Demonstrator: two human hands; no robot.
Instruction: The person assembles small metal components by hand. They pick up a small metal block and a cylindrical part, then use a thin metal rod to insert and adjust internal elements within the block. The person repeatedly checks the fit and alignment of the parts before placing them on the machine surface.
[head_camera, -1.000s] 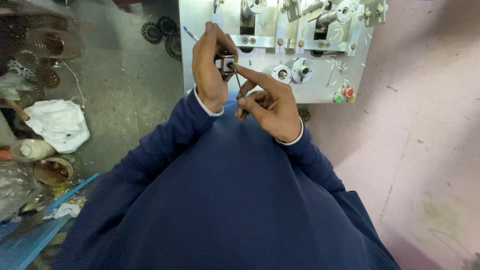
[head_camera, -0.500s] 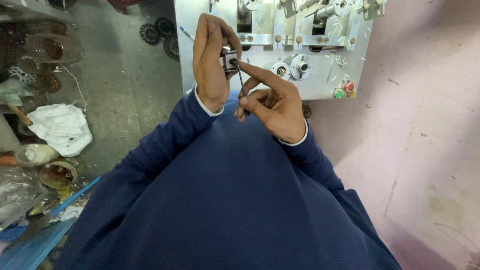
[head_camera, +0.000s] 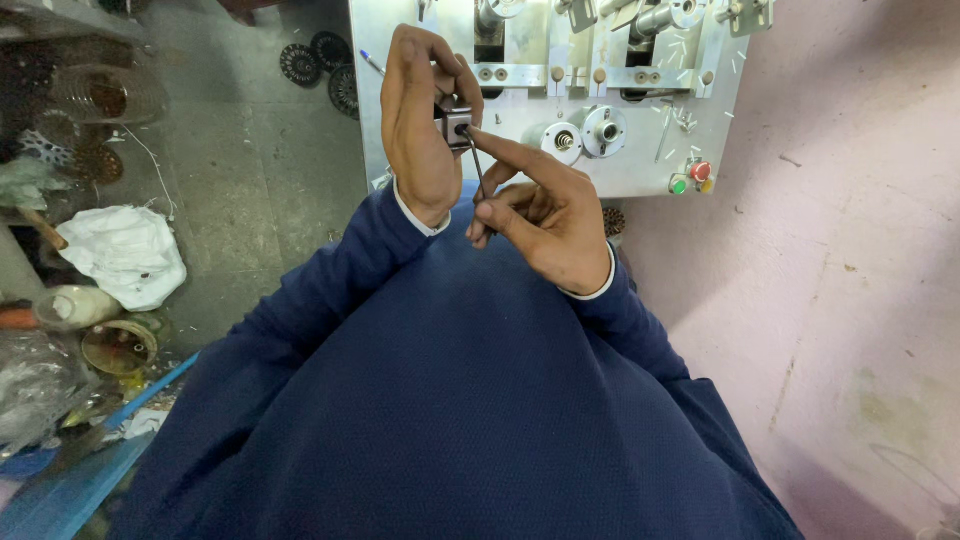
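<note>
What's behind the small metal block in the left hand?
Behind the block sit the left hand's palm and fingers, wrapped around it. A thin rod from the right hand meets its front. The block's back face is covered by the hand.

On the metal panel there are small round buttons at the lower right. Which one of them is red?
The red button is the upper one of the cluster. The green button sits lower left of it, and a yellowish one just below it.
</note>
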